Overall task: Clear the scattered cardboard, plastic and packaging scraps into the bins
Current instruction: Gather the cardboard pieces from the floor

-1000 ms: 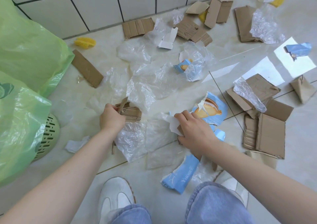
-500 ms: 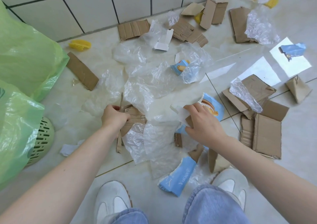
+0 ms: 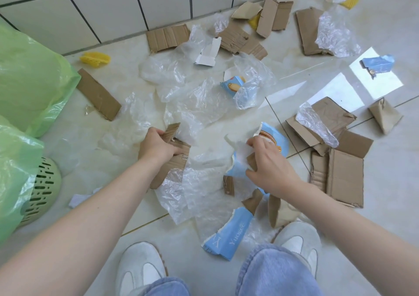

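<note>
Clear plastic sheets (image 3: 199, 105) are strewn over the floor (image 3: 385, 205) between cardboard scraps. Torn brown cardboard (image 3: 174, 159) is gripped by the left hand (image 3: 156, 147); white-and-blue packaging (image 3: 242, 152) is pinched by the right hand (image 3: 269, 166).

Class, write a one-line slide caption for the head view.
Left hand grips cardboard scraps; right hand pinches torn blue packaging.

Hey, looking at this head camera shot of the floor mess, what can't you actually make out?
- Bins: the green bin liners cover them and the left edge cuts them; only one slotted wall shows.
- Right hand: its own back hides how many scraps it grips.
- Cardboard piece: partly under the left hand.
- Blue wrapper: print too small to read surely.
- Shoes: knees hide part.
</note>
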A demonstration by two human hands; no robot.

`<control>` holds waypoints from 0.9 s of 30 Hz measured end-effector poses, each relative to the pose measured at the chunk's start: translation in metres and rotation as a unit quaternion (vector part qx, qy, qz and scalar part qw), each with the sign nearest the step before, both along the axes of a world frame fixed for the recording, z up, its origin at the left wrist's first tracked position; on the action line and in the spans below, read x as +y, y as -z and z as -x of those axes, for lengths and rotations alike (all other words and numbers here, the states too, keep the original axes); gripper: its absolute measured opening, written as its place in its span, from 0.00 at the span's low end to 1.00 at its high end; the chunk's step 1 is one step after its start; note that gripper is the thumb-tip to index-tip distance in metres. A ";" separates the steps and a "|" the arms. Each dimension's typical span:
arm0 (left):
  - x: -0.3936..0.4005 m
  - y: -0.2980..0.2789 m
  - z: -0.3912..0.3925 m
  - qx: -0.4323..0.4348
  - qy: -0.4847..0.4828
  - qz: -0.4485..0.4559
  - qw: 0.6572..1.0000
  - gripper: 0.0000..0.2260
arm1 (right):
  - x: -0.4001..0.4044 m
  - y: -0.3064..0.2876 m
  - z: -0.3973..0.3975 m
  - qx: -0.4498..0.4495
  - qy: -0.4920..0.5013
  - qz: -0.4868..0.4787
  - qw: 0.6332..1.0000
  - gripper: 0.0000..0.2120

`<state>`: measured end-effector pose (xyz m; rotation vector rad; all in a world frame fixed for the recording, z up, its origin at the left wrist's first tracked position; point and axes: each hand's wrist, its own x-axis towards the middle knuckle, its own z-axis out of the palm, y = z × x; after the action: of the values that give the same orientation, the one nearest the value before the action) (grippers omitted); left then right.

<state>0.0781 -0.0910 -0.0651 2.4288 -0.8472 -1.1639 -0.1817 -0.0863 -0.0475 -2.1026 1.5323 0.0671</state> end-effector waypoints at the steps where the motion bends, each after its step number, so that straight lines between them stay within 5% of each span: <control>1: 0.001 -0.002 -0.002 0.011 -0.012 0.003 1.000 0.29 | 0.005 -0.002 -0.006 -0.012 -0.020 -0.016 1.000 0.23; 5: 0.013 -0.012 -0.019 0.055 -0.074 0.025 0.995 0.24 | 0.027 0.006 -0.026 0.009 -0.143 -0.039 0.989 0.22; 10: 0.035 -0.031 -0.045 0.037 -0.105 0.078 0.991 0.23 | 0.035 0.027 -0.036 0.078 -0.212 0.049 0.973 0.18; 17: 0.051 -0.052 -0.059 0.004 -0.072 0.142 0.987 0.19 | 0.023 -0.010 -0.049 -0.136 -0.031 -0.076 0.987 0.21; 21: 0.056 -0.068 -0.058 0.022 -0.076 0.161 0.984 0.19 | 0.007 -0.045 -0.056 -0.278 0.102 -0.201 0.934 0.20; 27: 0.068 -0.096 -0.071 0.073 -0.096 0.177 0.977 0.19 | -0.014 -0.075 -0.064 -0.437 0.244 -0.335 0.798 0.19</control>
<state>0.1492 -0.0227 0.0306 2.0574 -0.6899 -1.0078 -0.1176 -0.1001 0.0280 -0.8915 1.1420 -0.4304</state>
